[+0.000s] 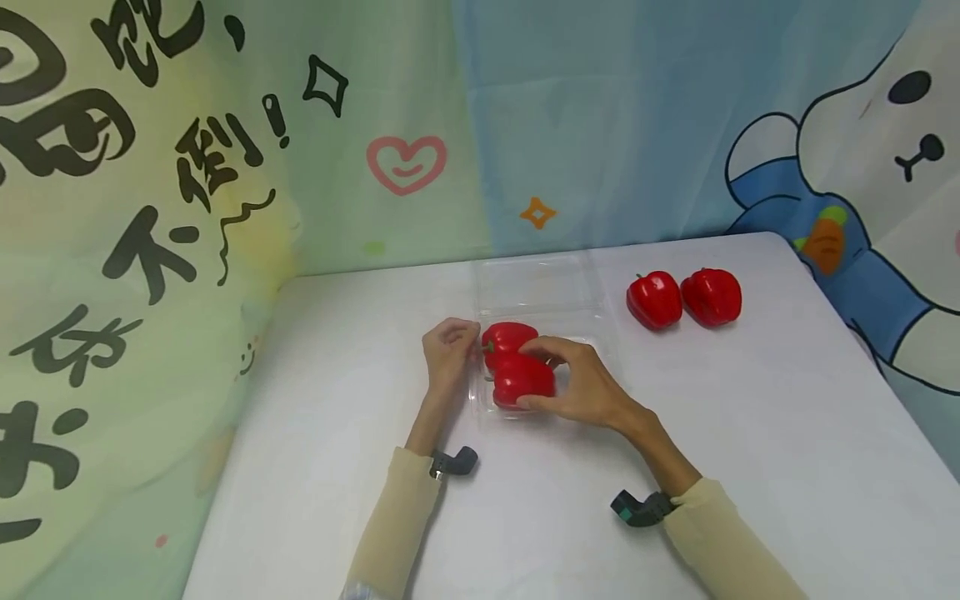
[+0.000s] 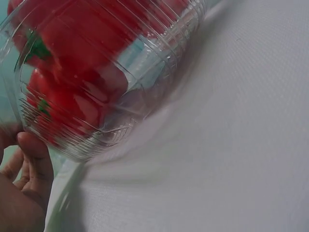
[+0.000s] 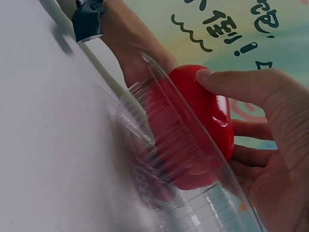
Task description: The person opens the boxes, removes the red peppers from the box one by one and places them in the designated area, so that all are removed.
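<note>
Gripping the near red bell pepper [image 1: 522,382] inside the clear plastic clamshell [image 2: 164,72]

Clamps the right hand [image 1: 577,382] on that pepper — with the thumb along the near side and fingers round the far side. Pinches the clamshell's left rim with the left hand [image 1: 450,350], thumb and fingers together there. At the front of the clamshell, seen partly through the ribbed wall and partly above the rim: the held pepper. Cannot tell contact with the floor beneath.

Just behind, also in the clamshell: the far red bell pepper [image 1: 504,335], green stem to the left. Folded back beyond both: the clear lid [image 1: 536,283]. To the right, side by side on the white table [image 1: 330,450]: the left loose pepper [image 1: 655,301] and the right loose pepper [image 1: 712,297]. At the back — a pale fabric backdrop [image 1: 420,229] with dark lettering and a pink heart [image 1: 433,167].
</note>
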The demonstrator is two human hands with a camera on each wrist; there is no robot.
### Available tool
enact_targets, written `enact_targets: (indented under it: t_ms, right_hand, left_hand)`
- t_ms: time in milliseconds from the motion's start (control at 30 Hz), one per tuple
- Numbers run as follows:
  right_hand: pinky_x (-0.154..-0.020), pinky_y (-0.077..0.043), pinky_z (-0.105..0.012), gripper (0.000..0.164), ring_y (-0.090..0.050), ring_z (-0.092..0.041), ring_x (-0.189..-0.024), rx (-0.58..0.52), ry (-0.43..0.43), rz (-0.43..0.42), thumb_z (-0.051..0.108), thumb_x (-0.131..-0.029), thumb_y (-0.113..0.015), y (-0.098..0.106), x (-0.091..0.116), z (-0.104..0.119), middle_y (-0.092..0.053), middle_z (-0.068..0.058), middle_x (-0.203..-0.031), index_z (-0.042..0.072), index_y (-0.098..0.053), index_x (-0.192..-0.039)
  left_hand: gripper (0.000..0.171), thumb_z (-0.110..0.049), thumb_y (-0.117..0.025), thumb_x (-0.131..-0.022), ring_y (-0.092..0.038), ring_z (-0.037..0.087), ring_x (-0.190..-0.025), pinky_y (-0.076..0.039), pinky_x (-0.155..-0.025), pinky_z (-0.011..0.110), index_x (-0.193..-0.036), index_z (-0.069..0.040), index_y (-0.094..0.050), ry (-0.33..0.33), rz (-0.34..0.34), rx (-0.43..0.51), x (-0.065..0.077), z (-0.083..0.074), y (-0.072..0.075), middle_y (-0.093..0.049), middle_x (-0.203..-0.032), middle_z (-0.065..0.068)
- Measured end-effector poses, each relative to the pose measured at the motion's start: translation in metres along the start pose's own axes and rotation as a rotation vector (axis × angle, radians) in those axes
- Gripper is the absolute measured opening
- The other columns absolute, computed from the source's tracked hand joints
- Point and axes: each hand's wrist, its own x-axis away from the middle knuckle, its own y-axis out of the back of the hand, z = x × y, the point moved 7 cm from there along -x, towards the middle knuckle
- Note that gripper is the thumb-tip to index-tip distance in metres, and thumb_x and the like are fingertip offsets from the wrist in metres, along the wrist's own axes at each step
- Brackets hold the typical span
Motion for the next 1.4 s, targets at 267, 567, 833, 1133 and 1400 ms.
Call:
enact_targets:
  t_ms: [267,567,833,1133,1400]
  right_hand:
    - [-0.098,-0.064,-0.046,0.076,-0.07,-0.026,-0.122,-0.067,0.038,-0.092,0.023,-0.076,-0.099,0.019,0.002,0.002,-0.072,-0.007,-0.143,0.013,-0.067,-0.144]
    - [-0.098,-0.057,-0.019,0.076,-0.066,-0.017,-0.125,-0.135,0.078,-0.204,0.013,-0.076,-0.098,0.043,0.009,0.002,-0.072,-0.004,-0.142,0.016,-0.067,-0.144]
    - [-0.099,-0.056,-0.015,0.075,-0.065,-0.009,-0.124,-0.168,0.104,-0.284,0.007,-0.076,-0.096,0.057,0.012,-0.003,-0.072,-0.009,-0.141,0.015,-0.067,-0.145]
    - [-0.1,-0.055,-0.015,0.077,-0.065,-0.005,-0.12,-0.177,0.11,-0.376,0.0,-0.073,-0.095,0.073,0.018,-0.011,-0.072,-0.014,-0.14,0.01,-0.067,-0.144]
    - [-0.103,-0.054,-0.013,0.077,-0.065,-0.004,-0.12,-0.178,0.081,-0.417,-0.002,-0.073,-0.095,0.074,0.024,-0.018,-0.072,-0.014,-0.14,0.01,-0.067,-0.145]
  left_hand:
    - [0.012,-0.009,-0.073,-0.102,-0.062,0.006,-0.06,-0.052,-0.059,0.016,-0.1,0.002,-0.076,-0.003,0.003,-0.004,0.0,0.002,0.001,-0.072,-0.074,-0.005]
    - [0.009,-0.008,-0.073,-0.101,-0.061,0.007,-0.063,-0.051,-0.06,0.017,-0.099,0.001,-0.075,0.009,-0.004,-0.002,0.0,0.003,-0.001,-0.07,-0.073,-0.006]
    - [0.01,-0.01,-0.072,-0.102,-0.061,0.009,-0.063,-0.05,-0.061,0.018,-0.099,-0.001,-0.076,0.017,-0.008,-0.019,0.0,0.004,0.0,-0.07,-0.073,-0.004]
    - [0.01,-0.013,-0.074,-0.101,-0.061,0.008,-0.063,-0.051,-0.061,0.018,-0.098,-0.004,-0.075,0.029,-0.007,-0.009,-0.003,0.004,-0.001,-0.07,-0.073,-0.006]
    - [0.011,-0.015,-0.074,-0.102,-0.06,0.01,-0.062,-0.05,-0.061,0.019,-0.098,-0.005,-0.076,0.033,-0.008,0.008,0.0,0.007,-0.001,-0.068,-0.072,-0.005]
